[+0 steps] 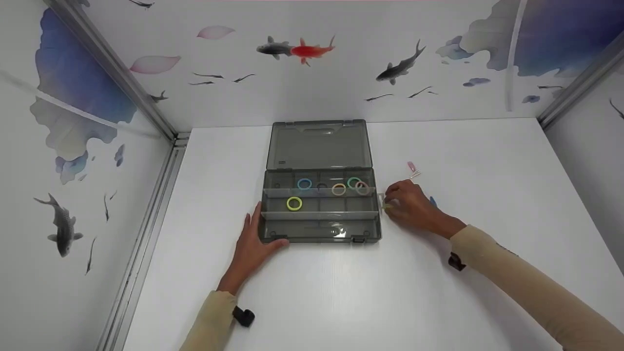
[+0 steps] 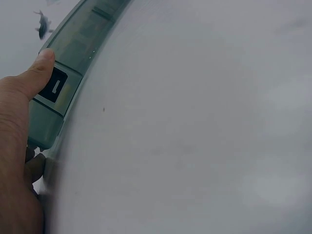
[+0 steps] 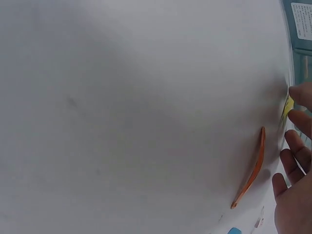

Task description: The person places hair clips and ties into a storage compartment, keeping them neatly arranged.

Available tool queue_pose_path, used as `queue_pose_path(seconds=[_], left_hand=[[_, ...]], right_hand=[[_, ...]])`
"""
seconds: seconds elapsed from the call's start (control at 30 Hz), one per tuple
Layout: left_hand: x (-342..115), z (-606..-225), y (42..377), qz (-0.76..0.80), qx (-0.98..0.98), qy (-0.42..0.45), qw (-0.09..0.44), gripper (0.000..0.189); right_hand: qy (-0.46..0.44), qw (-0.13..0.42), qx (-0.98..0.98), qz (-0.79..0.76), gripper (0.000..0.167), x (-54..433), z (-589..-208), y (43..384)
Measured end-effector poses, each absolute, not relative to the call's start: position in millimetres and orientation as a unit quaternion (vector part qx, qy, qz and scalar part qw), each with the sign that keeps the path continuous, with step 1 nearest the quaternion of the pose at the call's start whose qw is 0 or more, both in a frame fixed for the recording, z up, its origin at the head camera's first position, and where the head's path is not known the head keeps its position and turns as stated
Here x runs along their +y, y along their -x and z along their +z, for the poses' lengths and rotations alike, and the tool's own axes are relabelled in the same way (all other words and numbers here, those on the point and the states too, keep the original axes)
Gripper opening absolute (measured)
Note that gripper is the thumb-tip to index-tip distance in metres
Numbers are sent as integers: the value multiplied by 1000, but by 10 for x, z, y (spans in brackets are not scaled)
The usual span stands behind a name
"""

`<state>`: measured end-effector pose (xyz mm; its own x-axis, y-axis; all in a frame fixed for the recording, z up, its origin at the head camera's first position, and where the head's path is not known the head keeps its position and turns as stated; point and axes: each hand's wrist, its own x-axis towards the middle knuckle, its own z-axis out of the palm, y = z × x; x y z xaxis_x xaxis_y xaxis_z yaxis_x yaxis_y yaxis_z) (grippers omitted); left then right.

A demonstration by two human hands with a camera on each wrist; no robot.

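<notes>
A grey see-through compartment box [image 1: 319, 204] lies on the table with its lid [image 1: 319, 145] swung back. My left hand [image 1: 254, 243] grips its near left corner, fingers along the side and thumb at the front edge. In the left wrist view the thumb [image 2: 41, 73] presses beside a dark latch [image 2: 52, 84]. At the box's right side, my right hand [image 1: 409, 204] pinches a small yellow piece [image 3: 288, 105] between thumb and forefinger; its kind is mostly hidden. Inside the box are a lime ring [image 1: 294, 204], a blue ring [image 1: 304, 184] and several other coloured rings.
Beyond the right hand lie a small pink piece [image 1: 411, 166] and a white piece [image 1: 415, 174]. A blue piece [image 1: 433, 201] shows behind that hand. A slim bent orange strip [image 3: 253, 170] lies beside its fingers. Printed walls stand around the white table [image 1: 331, 292].
</notes>
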<state>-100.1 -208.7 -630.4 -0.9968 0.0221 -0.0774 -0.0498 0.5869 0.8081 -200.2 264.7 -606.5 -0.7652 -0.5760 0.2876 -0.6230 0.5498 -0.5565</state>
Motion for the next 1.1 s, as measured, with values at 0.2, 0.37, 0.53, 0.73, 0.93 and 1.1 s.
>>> queue_pose_path(seconds=[0.2, 0.37, 0.53, 0.73, 0.93, 1.1], left_hand=[[-2080, -6292, 1006, 455, 890, 10, 42, 126], [-2076, -6288, 1005, 456, 889, 7, 42, 126], [-2083, -6288, 997, 455, 889, 3, 40, 126], [-2098, -6295, 995, 458, 888, 1, 40, 125], [-2090, -6291, 995, 463, 886, 3, 37, 126], [-2075, -6300, 1003, 467, 883, 4, 36, 126]], right_hand=[[-343, 46, -880, 325, 8, 2599, -6075, 2008], [-353, 59, -873, 332, 9, 2585, -6040, 2043], [-324, 67, -881, 339, 12, 2584, -5865, 2155], [-287, 68, -887, 356, 11, 2481, -5559, 2313], [-317, 79, -878, 349, 8, 2243, -5384, 2406], [-349, 77, -868, 345, 9, 2004, -5358, 2448]])
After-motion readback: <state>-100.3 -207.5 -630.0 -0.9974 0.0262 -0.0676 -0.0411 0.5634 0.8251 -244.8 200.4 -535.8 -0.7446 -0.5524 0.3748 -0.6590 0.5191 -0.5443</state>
